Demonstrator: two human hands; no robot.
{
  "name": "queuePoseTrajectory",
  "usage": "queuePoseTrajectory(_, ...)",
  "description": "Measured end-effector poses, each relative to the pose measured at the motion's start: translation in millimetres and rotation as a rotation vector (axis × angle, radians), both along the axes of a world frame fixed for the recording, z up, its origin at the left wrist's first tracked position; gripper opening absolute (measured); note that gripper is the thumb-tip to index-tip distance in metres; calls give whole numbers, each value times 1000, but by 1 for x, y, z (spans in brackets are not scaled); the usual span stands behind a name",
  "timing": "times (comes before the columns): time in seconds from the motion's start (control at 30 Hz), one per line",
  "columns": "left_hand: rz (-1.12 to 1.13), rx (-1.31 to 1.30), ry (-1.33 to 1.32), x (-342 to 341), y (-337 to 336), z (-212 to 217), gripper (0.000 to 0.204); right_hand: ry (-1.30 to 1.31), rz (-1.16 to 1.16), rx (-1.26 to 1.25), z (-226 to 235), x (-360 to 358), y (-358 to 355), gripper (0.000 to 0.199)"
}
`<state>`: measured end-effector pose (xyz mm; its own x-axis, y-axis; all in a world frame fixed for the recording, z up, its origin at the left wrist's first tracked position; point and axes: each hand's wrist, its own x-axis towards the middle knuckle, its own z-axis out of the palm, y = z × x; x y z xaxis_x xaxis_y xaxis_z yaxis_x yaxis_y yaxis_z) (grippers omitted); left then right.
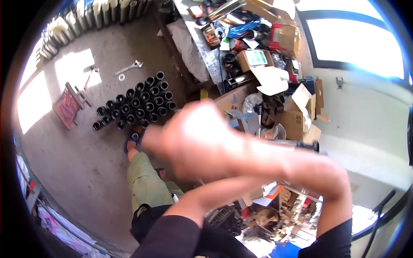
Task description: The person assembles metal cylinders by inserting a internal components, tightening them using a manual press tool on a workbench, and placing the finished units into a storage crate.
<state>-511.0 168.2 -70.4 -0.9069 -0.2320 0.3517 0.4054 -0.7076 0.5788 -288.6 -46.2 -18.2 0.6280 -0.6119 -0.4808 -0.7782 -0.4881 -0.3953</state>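
Observation:
My right hand is raised close to the camera in the middle of the view, smeared by motion. Its fingers are too blurred to read, and anything in it cannot be made out. My left forearm runs up to the right and passes behind my right forearm, which hides my left hand. Beyond the right hand, on the floor, several black cylindrical sleeves stand upright in close rows. A large wrench and a pale ring lie just past them.
A red-topped metal stand and a hammer are on the floor at left. Pale cylinders line the far side. On the right, a cluttered workbench bears cardboard boxes and blue cable. My sandalled foot is beside the sleeves.

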Motion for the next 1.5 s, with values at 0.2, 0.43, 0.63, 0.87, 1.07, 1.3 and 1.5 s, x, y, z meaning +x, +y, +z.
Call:
queuePoseTrajectory(0.2,-449,732,-86,55,11,72,38,146,-1043,-302,-22,-265,-156,37)
queuePoseTrajectory(0.43,-601,-201,-347,189,-205,52,26,-261,-2135,-446,27,-635,316,32)
queuePoseTrajectory(0.63,0,-1406,-841,185,-200,141,24,56,-1367,-791,19,-597,246,44)
queuePoseTrajectory(0.87,986,-2272,-950,128,-145,129,20,534,-1699,-872,-8,-542,302,61)
queuePoseTrajectory(1.07,1155,-2256,-512,101,-244,85,28,708,-1778,-1005,26,-272,396,56)
queuePoseTrajectory(1.3,1476,-2003,-136,78,-235,80,27,691,-1948,-1209,18,-274,391,45)
queuePoseTrajectory(1.5,1500,-1914,160,71,-243,75,20,834,-2077,-1194,16,-286,389,50)
